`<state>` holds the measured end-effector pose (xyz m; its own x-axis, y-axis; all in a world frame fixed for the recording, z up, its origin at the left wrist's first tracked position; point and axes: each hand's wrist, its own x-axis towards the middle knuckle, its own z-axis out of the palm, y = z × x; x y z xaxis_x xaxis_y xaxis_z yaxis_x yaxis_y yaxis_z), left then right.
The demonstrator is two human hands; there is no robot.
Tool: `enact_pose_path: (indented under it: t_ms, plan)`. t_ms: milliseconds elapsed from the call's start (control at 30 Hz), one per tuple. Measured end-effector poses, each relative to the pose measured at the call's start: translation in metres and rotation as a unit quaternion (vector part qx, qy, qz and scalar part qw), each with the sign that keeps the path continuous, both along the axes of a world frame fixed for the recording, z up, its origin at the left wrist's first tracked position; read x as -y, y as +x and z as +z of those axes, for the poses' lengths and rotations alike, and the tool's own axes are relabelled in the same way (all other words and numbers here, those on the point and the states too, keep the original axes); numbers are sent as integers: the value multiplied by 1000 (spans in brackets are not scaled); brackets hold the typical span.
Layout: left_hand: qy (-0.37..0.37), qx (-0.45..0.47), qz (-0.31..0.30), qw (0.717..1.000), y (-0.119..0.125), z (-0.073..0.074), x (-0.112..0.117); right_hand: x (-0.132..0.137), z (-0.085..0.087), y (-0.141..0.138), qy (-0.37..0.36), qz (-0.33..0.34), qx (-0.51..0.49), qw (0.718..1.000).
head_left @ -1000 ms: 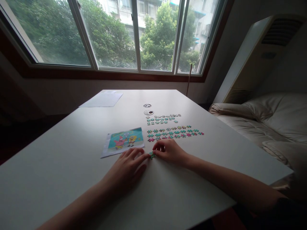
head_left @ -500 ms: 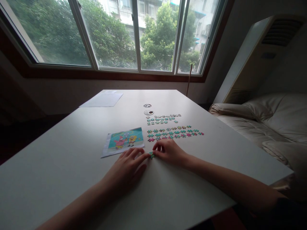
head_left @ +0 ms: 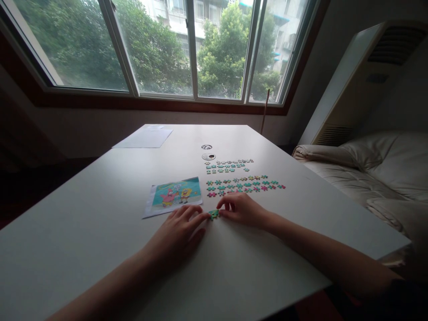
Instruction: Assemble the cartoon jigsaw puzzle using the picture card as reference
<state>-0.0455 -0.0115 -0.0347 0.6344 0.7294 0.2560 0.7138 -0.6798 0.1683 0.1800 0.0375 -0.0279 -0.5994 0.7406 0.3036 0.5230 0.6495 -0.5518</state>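
Observation:
A small green-and-yellow cluster of jigsaw pieces (head_left: 214, 214) lies on the white table (head_left: 267, 263) between my two hands. My left hand (head_left: 182, 227) rests to its left, palm down and fingers spread, with the index fingertip against the cluster's left edge. On the other side, my right hand (head_left: 239, 208) has its thumb and index finger pinched at the right edge. Its other fingers are curled. Just behind my left hand is a printed cartoon picture (head_left: 175, 192). Rows of loose jigsaw pieces (head_left: 247, 184) lie beyond my right hand, mostly teal, pink and yellow.
Farther back are more rows of pieces (head_left: 225, 166) and two small round items (head_left: 208, 157). White paper (head_left: 142, 137) lies at the far left of the table. A pale sofa (head_left: 351, 165) stands to the right, and a window (head_left: 160, 53) is ahead.
My right hand has shifted slightly right, and more of the cluster shows between my fingertips. My left hand stays nearly in place. The whole view has moved a little.

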Motion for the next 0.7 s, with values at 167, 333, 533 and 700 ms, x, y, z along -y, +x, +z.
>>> enact_pose_path:
  t_ms: [167, 333, 533, 700]
  plan:
    - [0, 0, -3, 1000, 0, 0, 0, 1, 1, -1, 6, 10, 15, 1000]
    - [6, -2, -4, 1000, 1, 0, -1, 1, 0, -1, -6, 8, 14, 1000]
    - [10, -2, -3, 1000, 1, -1, -1, 1, 2, -1, -13, 9, 20, 1000]
    - [12, 2, -3, 1000, 2, 0, -2, 1, 3, -2, -17, 10, 22, 1000]
